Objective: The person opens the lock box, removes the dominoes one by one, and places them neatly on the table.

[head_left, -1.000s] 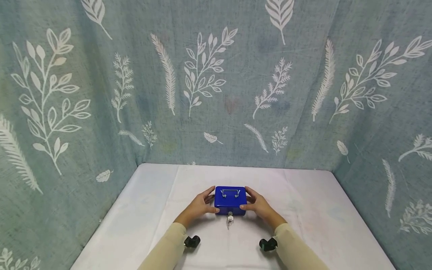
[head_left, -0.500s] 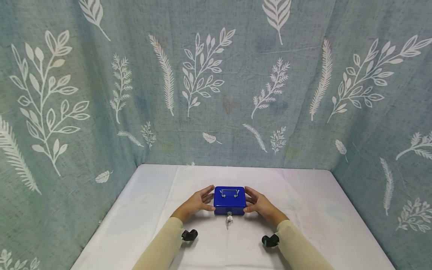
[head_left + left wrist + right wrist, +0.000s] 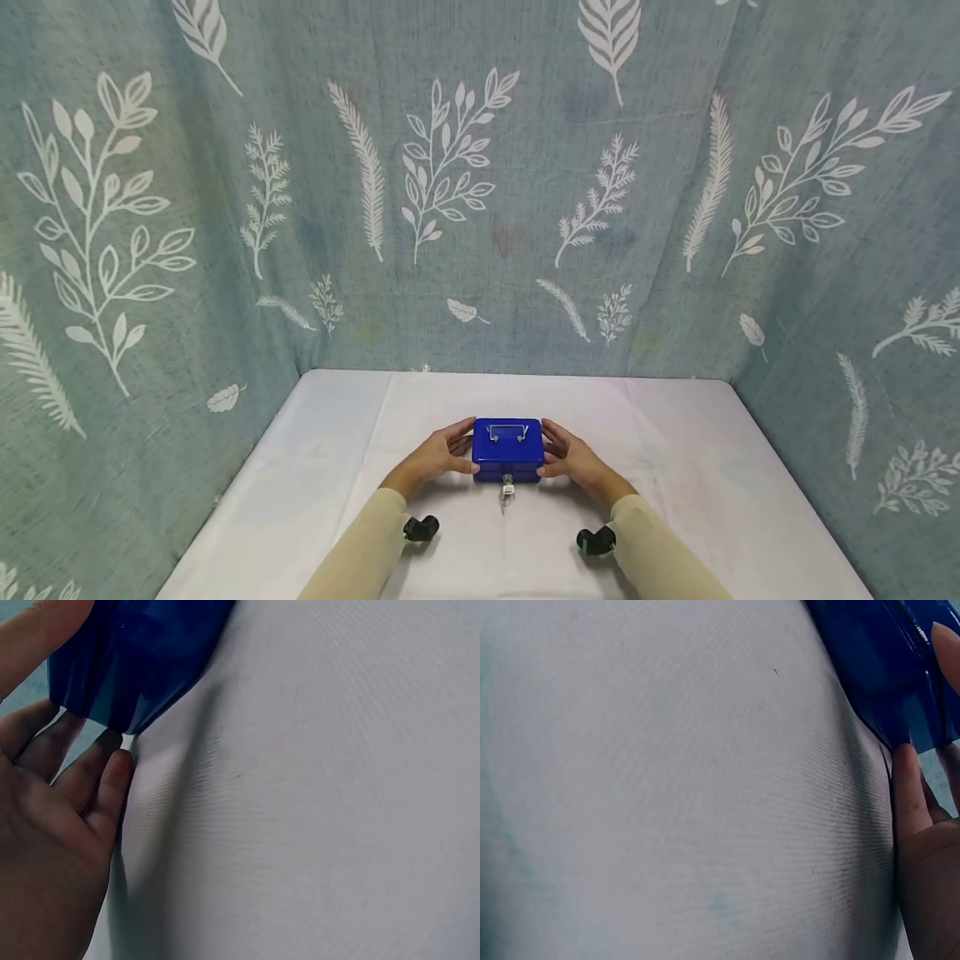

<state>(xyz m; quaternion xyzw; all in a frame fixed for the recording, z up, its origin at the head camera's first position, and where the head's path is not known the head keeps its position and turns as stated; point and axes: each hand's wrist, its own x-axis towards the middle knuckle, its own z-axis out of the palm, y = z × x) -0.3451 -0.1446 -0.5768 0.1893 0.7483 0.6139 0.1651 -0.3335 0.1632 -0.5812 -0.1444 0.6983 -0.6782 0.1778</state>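
Observation:
A small blue metal cash box point(image 3: 507, 446) with a silver handle point(image 3: 506, 431) on its lid stands closed on the white table point(image 3: 675, 467). A key point(image 3: 507, 488) sticks out of the lock on its front. My left hand point(image 3: 438, 457) rests against the box's left side, and my right hand point(image 3: 573, 458) against its right side, fingers fairly straight. In the left wrist view the fingers point(image 3: 90, 787) touch a corner of the box point(image 3: 135, 652). The right wrist view shows a fingertip point(image 3: 905, 787) at the edge of the box point(image 3: 877, 652).
Teal cloth with white leaf prints point(image 3: 480, 183) walls the table at the back and on both sides. Black wrist-worn cameras point(image 3: 420, 527) point(image 3: 595, 542) sit below my cream sleeves. White tabletop stretches to the left and right of the box.
Half a second ago both hands stood slightly off the box's sides; now they touch it again. The box has stayed in place and closed.

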